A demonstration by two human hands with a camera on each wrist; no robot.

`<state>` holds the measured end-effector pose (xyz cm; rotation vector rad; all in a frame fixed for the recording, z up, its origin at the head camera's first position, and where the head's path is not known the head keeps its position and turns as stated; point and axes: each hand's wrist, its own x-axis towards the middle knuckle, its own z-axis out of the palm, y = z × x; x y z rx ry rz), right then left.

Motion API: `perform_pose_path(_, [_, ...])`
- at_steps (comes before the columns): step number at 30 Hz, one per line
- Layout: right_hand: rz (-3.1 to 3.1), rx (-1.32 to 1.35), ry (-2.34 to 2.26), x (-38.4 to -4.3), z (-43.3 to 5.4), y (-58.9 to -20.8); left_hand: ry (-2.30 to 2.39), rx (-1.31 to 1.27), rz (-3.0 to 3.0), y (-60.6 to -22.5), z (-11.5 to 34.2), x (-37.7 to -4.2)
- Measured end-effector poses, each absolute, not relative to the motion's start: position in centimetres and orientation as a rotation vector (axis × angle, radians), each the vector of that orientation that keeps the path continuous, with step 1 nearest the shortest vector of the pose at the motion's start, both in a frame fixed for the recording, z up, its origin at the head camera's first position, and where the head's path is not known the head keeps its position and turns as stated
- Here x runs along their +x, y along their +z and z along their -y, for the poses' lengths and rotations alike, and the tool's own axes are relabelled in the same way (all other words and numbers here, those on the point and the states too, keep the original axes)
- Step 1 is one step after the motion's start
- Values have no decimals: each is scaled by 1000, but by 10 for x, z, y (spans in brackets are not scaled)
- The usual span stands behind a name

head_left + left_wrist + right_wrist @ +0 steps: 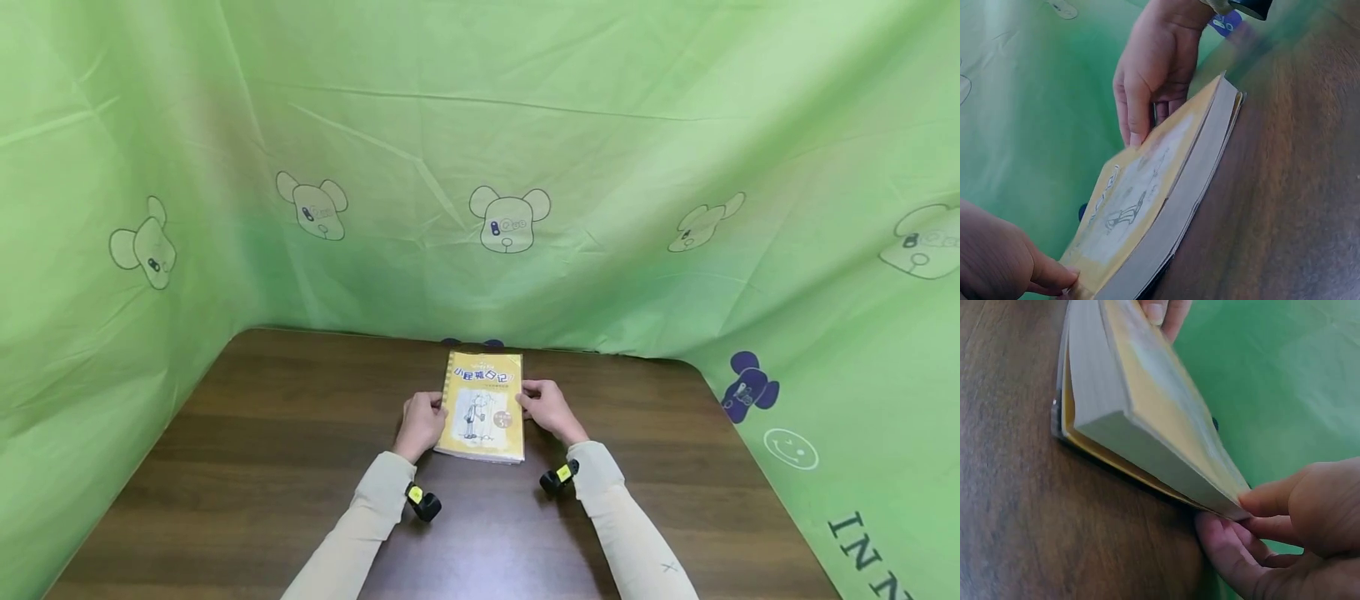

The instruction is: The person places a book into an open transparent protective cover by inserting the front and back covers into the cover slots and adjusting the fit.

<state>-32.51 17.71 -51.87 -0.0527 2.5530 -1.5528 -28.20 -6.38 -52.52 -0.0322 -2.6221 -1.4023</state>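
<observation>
A thick yellow paperback book with a cartoon figure and blue lettering on its cover is between both hands, cover up. My left hand grips its left edge, the spine side, with the thumb on the cover. At the opposite edge my right hand pinches the book, thumb on top and fingers at the underside, as the right wrist view shows of that hand. The white page block faces the near side, and the back cover stands slightly apart from it. Whether the book is lifted off the table, I cannot tell.
A brown wooden table lies under the hands. Green cloth with bear-head drawings hangs behind it and along both sides. Black wrist cameras are strapped at both cuffs.
</observation>
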Motion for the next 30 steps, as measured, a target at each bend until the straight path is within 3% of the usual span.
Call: perform_pose_path(30, [-2939,-42,-999,-311,-161,-508,-1234,-65,2675,-523,57,-274])
